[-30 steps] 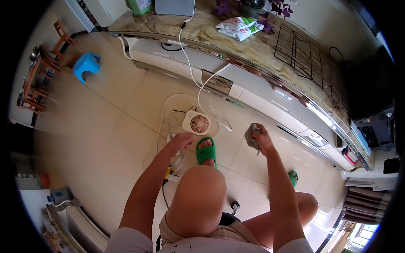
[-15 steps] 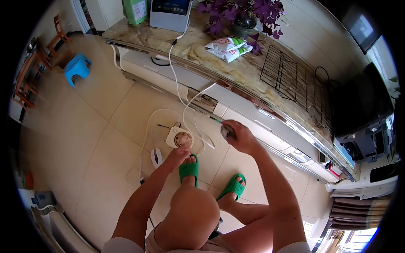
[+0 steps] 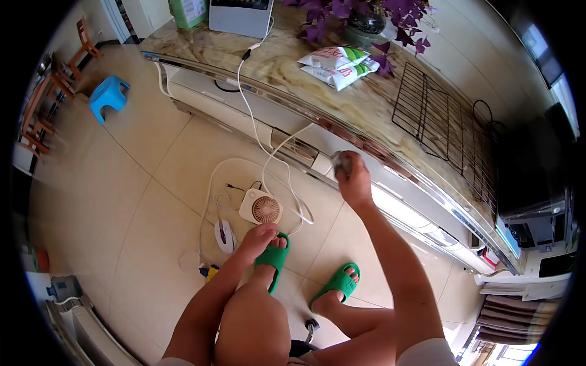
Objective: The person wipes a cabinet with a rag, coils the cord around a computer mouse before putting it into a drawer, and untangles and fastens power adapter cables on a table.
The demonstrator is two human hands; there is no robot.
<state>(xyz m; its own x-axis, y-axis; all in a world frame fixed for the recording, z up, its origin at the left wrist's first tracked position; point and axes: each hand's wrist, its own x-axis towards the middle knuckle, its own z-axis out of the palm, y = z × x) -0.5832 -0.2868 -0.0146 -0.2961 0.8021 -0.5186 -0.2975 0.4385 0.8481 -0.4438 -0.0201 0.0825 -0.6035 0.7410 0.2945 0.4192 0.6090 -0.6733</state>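
Observation:
My right hand point(image 3: 355, 177) is closed around a small grey, crumpled-looking thing point(image 3: 340, 162), blurred and mostly hidden by the fingers. It is up against the white drawer fronts of the long cabinet point(image 3: 397, 198), under the marble top. Low over the floor, my left hand point(image 3: 264, 235) has its fingers curled in, and nothing shows in them. Just beyond it lies a small white fan point(image 3: 265, 208) with a round brown grille. A white computer mouse point(image 3: 224, 236) with a dark and red middle sits to the left of that hand.
White cables point(image 3: 268, 155) run from the cabinet top down to the floor. On the marble stand a tablet-like screen point(image 3: 240, 17), two white packets point(image 3: 337, 66), a purple-leaved plant point(image 3: 366, 23) and a black wire rack point(image 3: 442, 128). A blue stool point(image 3: 110, 96) stands far left.
My right hand has moved up and right with the grey thing, closer to the drawer fronts. My left hand stays low near the fan. The camera view has shifted slightly.

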